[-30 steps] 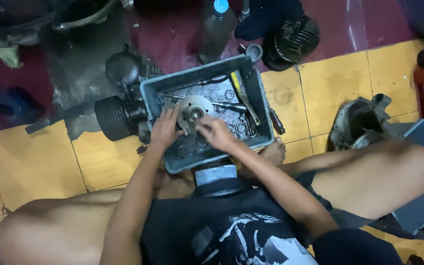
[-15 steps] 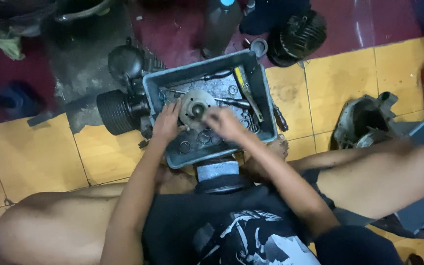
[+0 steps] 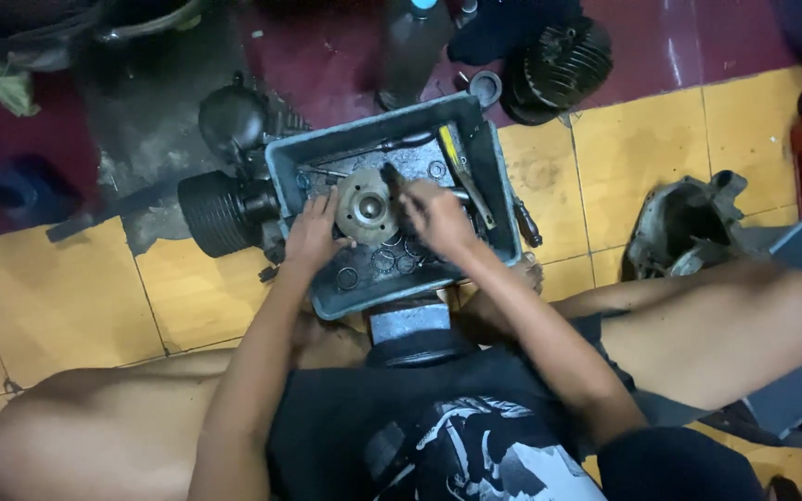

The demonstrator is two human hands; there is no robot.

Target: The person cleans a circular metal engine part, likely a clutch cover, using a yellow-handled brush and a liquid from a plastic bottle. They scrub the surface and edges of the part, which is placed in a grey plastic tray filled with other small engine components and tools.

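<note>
Fingers (image 3: 327, 209) of both hands flank round metal disc (image 3: 366, 206).

The person wears a black T-shirt (image 3: 420, 427) with a pale grey and white printed graphic (image 3: 485, 455) low on its front, though the picture is too blurred to tell what the print shows. Out from the T-shirt, both arms are bare from above the elbow down to the left hand (image 3: 313, 237) and the right hand (image 3: 438, 218), with no gloves, watch or rings to be seen. Beside the T-shirt both legs are bare at thigh and knee, and dark shorts (image 3: 605, 334), probably black, show at the right thigh.
</note>
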